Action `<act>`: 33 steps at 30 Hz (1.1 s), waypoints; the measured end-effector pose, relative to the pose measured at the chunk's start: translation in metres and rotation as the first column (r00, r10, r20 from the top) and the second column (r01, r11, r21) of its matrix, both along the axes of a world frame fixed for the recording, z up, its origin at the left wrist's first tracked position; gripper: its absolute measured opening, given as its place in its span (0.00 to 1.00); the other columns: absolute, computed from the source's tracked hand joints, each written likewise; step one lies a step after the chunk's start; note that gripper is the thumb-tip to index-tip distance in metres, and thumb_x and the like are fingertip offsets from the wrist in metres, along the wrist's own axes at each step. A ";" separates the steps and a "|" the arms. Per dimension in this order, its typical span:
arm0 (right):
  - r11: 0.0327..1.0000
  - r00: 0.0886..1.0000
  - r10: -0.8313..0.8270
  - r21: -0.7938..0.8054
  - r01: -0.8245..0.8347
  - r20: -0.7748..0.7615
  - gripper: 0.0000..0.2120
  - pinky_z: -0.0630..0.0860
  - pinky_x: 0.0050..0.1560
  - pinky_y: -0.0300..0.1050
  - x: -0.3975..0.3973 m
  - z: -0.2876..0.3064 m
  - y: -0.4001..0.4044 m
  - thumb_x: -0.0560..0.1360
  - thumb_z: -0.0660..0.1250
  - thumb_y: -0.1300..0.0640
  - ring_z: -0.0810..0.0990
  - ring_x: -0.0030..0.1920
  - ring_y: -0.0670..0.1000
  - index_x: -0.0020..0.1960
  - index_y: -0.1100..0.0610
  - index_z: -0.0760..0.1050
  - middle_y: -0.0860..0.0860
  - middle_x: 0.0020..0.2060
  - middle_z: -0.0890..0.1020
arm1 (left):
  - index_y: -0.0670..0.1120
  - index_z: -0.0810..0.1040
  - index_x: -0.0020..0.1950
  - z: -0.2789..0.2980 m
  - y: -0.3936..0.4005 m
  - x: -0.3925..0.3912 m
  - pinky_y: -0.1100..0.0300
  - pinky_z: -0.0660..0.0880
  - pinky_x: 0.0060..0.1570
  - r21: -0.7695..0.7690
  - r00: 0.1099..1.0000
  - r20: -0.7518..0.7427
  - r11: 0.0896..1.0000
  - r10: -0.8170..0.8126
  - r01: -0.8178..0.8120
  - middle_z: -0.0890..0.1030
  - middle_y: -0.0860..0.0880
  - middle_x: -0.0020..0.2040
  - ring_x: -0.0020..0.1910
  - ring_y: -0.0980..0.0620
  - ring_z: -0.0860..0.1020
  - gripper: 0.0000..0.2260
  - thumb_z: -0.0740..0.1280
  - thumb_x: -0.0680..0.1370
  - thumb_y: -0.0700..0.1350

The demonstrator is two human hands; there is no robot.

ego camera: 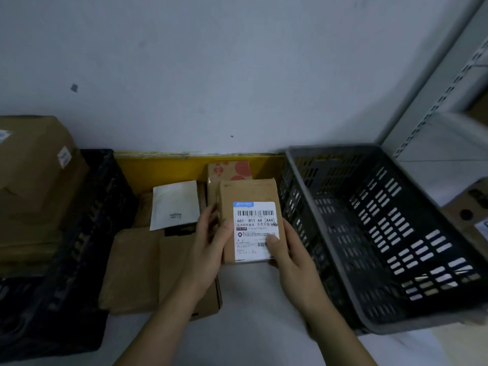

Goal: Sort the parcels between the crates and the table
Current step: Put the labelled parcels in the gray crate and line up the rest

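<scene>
Fingers (pixel 211 220) gripping rectangular cardboard parcel (pixel 248 196) (papery label (pixel 254 231))

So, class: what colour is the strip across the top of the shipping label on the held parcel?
Blue strip, clearest in the head view.

Small brown cardboard parcel (pixel 248 196) with white barcode label, held upright, apparently above the table, between dark crates (pixel 369 233)

I see both forearms reaching forward from the bottom edge, bare and converging. My left hand (pixel 211 240) curls its thumb over the front, fingers behind. My right hand (pixel 286 250) presses its thumb forward, fingers wrapped beneath.
</scene>
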State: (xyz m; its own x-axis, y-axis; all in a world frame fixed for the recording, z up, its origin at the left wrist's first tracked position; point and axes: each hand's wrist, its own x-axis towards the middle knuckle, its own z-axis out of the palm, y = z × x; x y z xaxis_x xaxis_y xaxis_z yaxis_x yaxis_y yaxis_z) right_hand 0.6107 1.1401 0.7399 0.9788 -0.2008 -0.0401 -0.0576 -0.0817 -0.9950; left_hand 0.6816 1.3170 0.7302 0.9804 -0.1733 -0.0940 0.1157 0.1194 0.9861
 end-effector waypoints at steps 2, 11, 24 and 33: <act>0.989 0.999 -0.029 -0.144 0.033 0.032 0.21 0.78 0.63 0.32 -0.008 0.013 -0.005 0.87 0.64 0.43 0.80 0.67 0.36 0.78 0.29 0.68 0.33 0.68 0.81 | 0.66 0.67 0.80 0.008 -0.007 0.002 0.55 0.84 0.58 -0.008 0.999 0.021 0.999 -0.031 0.031 0.81 0.57 0.71 0.67 0.55 0.83 0.37 0.71 0.71 0.68; 0.680 0.964 -0.253 -0.693 0.241 0.087 0.48 0.75 0.67 0.35 -0.050 0.057 -0.060 0.73 0.73 0.29 0.66 0.74 0.37 0.85 0.41 0.56 0.38 0.80 0.61 | 0.71 0.66 0.78 0.049 -0.102 0.001 0.60 0.83 0.57 0.053 0.958 0.160 0.971 -0.239 0.234 0.80 0.63 0.69 0.65 0.63 0.81 0.28 0.72 0.80 0.62; 0.528 0.961 -0.252 -0.815 0.238 0.117 0.50 0.83 0.56 0.53 -0.018 0.063 -0.227 0.68 0.68 0.24 0.77 0.65 0.52 0.81 0.49 0.63 0.51 0.72 0.72 | 0.61 0.57 0.85 0.056 -0.263 0.015 0.43 0.76 0.72 0.425 0.942 0.176 0.885 -0.287 0.190 0.69 0.53 0.81 0.77 0.50 0.72 0.35 0.66 0.81 0.67; 0.493 0.963 -0.209 -0.869 -0.047 -0.171 0.51 0.80 0.64 0.62 0.085 -0.014 -0.348 0.70 0.73 0.25 0.73 0.71 0.64 0.82 0.49 0.60 0.59 0.74 0.67 | 0.53 0.46 0.88 -0.009 -0.276 0.047 0.37 0.50 0.84 0.982 0.922 0.166 0.148 -0.349 -0.121 0.43 0.44 0.89 0.87 0.40 0.42 0.41 0.55 0.83 0.71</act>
